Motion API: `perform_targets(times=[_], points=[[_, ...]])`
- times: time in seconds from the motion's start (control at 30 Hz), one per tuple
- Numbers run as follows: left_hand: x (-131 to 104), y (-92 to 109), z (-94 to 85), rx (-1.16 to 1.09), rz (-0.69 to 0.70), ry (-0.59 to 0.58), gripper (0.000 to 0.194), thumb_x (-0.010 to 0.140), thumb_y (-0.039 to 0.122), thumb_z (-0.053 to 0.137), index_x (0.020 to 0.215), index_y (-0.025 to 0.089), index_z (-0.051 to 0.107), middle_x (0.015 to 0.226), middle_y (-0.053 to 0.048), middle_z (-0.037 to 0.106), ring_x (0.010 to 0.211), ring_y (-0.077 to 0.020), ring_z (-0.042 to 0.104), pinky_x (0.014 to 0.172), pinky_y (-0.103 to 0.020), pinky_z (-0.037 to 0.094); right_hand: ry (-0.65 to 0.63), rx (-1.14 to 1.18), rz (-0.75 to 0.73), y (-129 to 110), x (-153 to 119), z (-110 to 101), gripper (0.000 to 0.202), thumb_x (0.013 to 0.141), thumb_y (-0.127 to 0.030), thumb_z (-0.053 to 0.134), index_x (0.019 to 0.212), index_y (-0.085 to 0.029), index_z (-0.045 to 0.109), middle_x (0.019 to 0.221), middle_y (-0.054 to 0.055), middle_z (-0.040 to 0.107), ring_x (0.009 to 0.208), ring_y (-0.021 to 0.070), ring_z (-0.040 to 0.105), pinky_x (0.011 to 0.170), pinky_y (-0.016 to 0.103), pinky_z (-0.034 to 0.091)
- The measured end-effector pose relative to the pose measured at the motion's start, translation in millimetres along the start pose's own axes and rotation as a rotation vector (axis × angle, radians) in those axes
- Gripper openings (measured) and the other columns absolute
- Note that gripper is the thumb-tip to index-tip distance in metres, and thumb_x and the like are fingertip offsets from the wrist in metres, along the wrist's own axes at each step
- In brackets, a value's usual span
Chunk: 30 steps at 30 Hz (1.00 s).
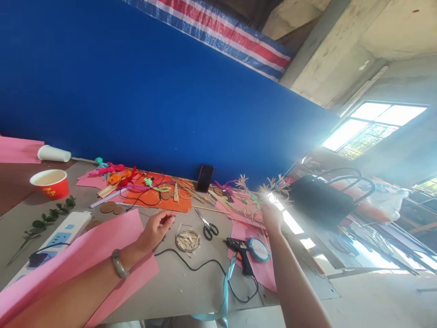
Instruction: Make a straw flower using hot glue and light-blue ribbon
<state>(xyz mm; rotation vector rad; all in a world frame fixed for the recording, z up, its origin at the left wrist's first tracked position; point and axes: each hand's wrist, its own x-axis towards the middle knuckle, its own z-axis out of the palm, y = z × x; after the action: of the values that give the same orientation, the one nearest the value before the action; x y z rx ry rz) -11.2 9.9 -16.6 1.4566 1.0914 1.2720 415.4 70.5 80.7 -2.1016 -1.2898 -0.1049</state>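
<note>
My left hand [157, 229], a bangle on its wrist, hovers over the table left of a round dish of small wooden pieces [188, 240]. Its fingers are curled together in a pinch; whatever may be between them is too small to make out. Farther right, my right hand [272, 215] reaches to pale dried sprigs [273, 186] and pink paper scraps at the back. Glare washes over its fingers, so their grip is hidden. Between the hands lie black-handled scissors [209, 228], a glue gun [243, 253] and a roll of light blue ribbon [258, 250].
Pink paper [102, 255] lies under my left forearm, near a power strip [58, 239]. A red paper cup [51, 184] stands at left. A phone [205, 178] leans on the blue partition [153, 100]. The glue gun's cord crosses the table; a black bag [317, 200] is at right.
</note>
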Motion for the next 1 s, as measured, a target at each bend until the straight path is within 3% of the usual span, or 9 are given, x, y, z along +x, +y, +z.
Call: perform_targets(times=[0.07,0.2,0.33,0.37,0.43,0.53,0.67,0.83,1.0], points=[[-1,0,-0.4,-0.008,0.003,0.0,0.023,0.084,0.037,0.053,0.089,0.017,0.063,0.078,-0.003,0.064,0.064,-0.0135,0.058,0.063,-0.025,0.048,0.059,0.155,-0.01,-10,-23,-10,0.027,0.083,-0.025,0.046,0.074,-0.012,0.068,0.075,0.009,0.066,0.077,0.0246,0.062,0.068,0.036,0.048],[-3,5,-1.0,-0.089,0.013,-0.03,0.02,0.086,0.032,0.046,0.077,0.018,0.056,0.075,-0.001,0.062,0.064,-0.0125,0.056,0.064,-0.025,0.047,0.015,0.483,-0.095,-33,-99,-15,0.029,0.079,-0.031,0.036,0.058,-0.02,0.053,0.069,0.007,0.063,0.062,0.0182,0.057,0.057,0.03,0.045],[-6,12,-0.5,-0.15,0.042,-0.062,0.023,0.089,0.029,0.037,0.075,0.018,0.051,0.072,0.0,0.059,0.062,-0.0118,0.055,0.063,-0.026,0.046,-0.296,0.764,-0.107,-62,-177,-9,0.029,0.08,-0.038,0.042,0.056,-0.022,0.043,0.056,0.002,0.056,0.044,0.0134,0.045,0.044,0.027,0.038],[-6,14,-0.1,-0.156,0.044,-0.071,0.024,0.09,0.029,0.036,0.075,0.018,0.051,0.072,0.0,0.058,0.062,-0.0119,0.055,0.063,-0.026,0.046,-0.447,0.948,-0.051,-70,-192,-7,0.029,0.082,-0.039,0.044,0.059,-0.022,0.045,0.057,0.001,0.055,0.043,0.0127,0.043,0.044,0.027,0.036],[-8,15,1.4,-0.162,0.042,-0.088,0.024,0.091,0.029,0.035,0.076,0.018,0.051,0.073,-0.001,0.059,0.062,-0.0121,0.055,0.063,-0.027,0.046,-0.617,1.189,0.047,-85,-214,-4,0.027,0.084,-0.04,0.051,0.066,-0.02,0.053,0.06,-0.001,0.054,0.045,0.0107,0.041,0.046,0.025,0.034],[-11,14,5.6,-0.173,0.047,-0.084,0.026,0.092,0.033,0.035,0.078,0.018,0.05,0.073,-0.001,0.059,0.06,-0.0121,0.054,0.061,-0.027,0.045,-0.752,1.272,0.079,-101,-233,1,0.023,0.084,-0.04,0.06,0.076,-0.018,0.065,0.068,0.002,0.062,0.048,0.0095,0.041,0.048,0.024,0.032],[-15,20,12.2,-0.144,0.092,-0.12,0.031,0.093,0.041,0.037,0.078,0.018,0.051,0.071,-0.002,0.06,0.058,-0.0117,0.054,0.06,-0.026,0.045,-0.768,1.284,0.043,-116,-244,7,0.02,0.078,-0.038,0.07,0.077,-0.019,0.07,0.074,0.004,0.068,0.048,0.0093,0.04,0.05,0.026,0.033],[-14,35,14.4,-0.203,0.059,-0.17,0.029,0.089,0.042,0.05,0.082,0.016,0.058,0.063,0.0,0.058,0.053,-0.0104,0.051,0.055,-0.024,0.045,-0.749,1.235,0.014,-137,-252,10,0.016,0.073,-0.031,0.075,0.066,-0.019,0.067,0.061,0.0,0.062,0.048,0.0085,0.04,0.051,0.024,0.034],[-8,36,11.5,-0.23,-0.027,-0.152,0.031,0.081,0.044,0.062,0.072,0.015,0.059,0.056,0.001,0.057,0.047,-0.0088,0.05,0.049,-0.021,0.044,-0.776,1.154,-0.011,-149,-253,13,0.024,0.067,-0.034,0.078,0.064,-0.018,0.061,0.055,-0.003,0.055,0.048,0.0092,0.042,0.047,0.022,0.034]])
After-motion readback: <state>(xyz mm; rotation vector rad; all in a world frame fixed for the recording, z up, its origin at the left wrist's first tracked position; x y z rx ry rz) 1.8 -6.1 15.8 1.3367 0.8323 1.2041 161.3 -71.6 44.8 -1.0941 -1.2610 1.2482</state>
